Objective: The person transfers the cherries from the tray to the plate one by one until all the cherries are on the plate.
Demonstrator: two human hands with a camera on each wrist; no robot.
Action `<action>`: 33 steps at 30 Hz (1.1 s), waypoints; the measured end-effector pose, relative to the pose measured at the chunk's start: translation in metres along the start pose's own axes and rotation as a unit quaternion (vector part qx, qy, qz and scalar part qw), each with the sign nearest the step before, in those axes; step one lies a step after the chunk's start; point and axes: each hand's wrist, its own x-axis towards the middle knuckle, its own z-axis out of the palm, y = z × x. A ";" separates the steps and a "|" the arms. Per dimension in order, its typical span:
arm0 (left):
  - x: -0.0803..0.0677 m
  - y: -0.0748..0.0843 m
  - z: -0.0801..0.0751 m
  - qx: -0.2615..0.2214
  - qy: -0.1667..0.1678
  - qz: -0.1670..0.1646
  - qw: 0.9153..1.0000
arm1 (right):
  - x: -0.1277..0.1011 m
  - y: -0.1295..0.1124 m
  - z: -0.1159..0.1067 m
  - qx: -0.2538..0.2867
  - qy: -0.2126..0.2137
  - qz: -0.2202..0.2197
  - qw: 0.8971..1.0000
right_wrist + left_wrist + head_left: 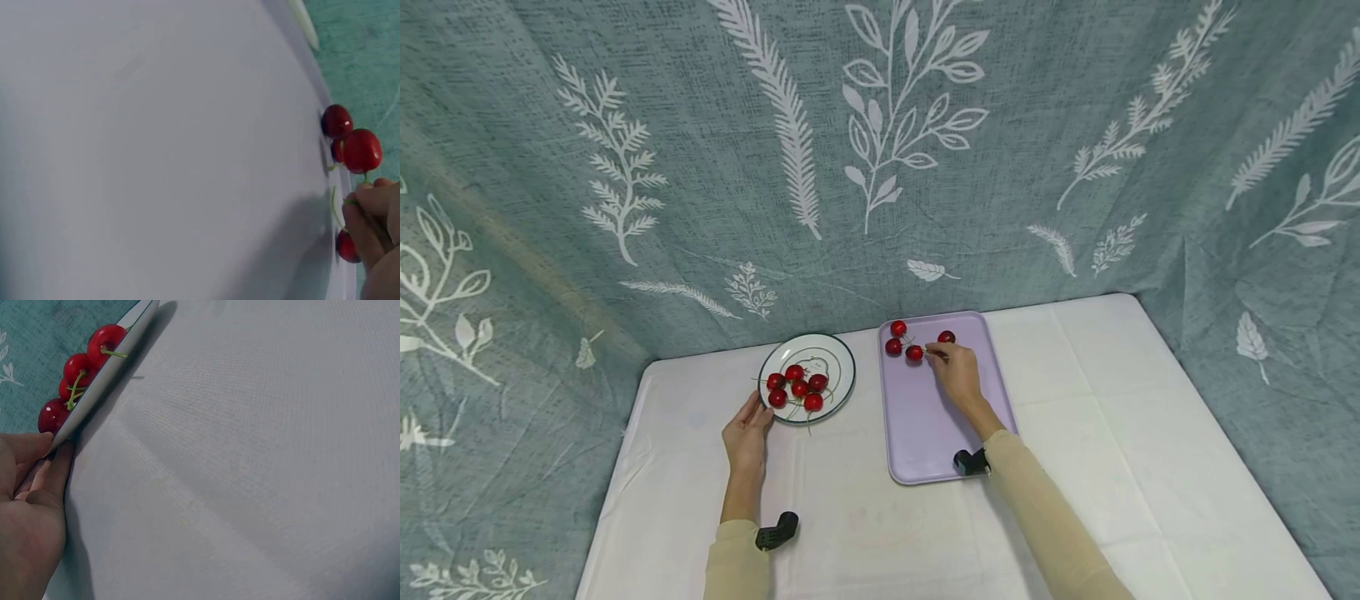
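Observation:
A white plate (842, 364) with a dark rim holds several red cherries (797, 387) at the left of the table. My left hand (762, 410) pinches the plate's near rim (106, 375), thumb on top and fingers beneath (47, 450). To the right lies a lavender tray (925, 433) with several cherries at its far end. My right hand (934, 353) reaches over the tray and pinches the green stem of one cherry (914, 352). In the right wrist view that cherry (361, 150) sits just beyond my fingertips (365, 200), with other cherries (336, 120) close by.
A white cloth (1112, 433) covers the table. A teal leaf-print curtain (880, 167) closes off the back and both sides. Small black cameras are strapped at my left wrist (777, 531) and right wrist (972, 462).

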 end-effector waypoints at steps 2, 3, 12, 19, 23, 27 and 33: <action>-0.001 0.000 0.000 0.001 0.000 -0.001 1.000 | 0.000 -0.001 0.001 0.027 -0.002 0.019 0.999; -0.001 0.000 0.000 0.001 -0.001 -0.002 1.000 | 0.000 -0.002 0.001 0.047 -0.005 0.036 0.998; -0.003 0.003 0.000 0.005 -0.003 -0.003 1.000 | -0.001 -0.010 0.004 0.199 -0.026 0.179 0.963; -0.003 0.002 0.000 0.001 -0.003 -0.004 1.000 | -0.003 -0.012 0.008 0.279 -0.018 0.265 0.923; -0.003 0.003 -0.001 -0.002 0.000 -0.003 1.000 | -0.001 -0.014 0.009 0.334 -0.013 0.297 0.894; -0.003 0.004 0.000 -0.004 -0.001 0.000 1.000 | 0.003 -0.021 0.011 0.367 -0.009 0.302 0.880; -0.002 0.004 0.000 -0.004 -0.003 -0.004 1.000 | 0.008 -0.030 0.017 0.376 -0.013 0.293 0.879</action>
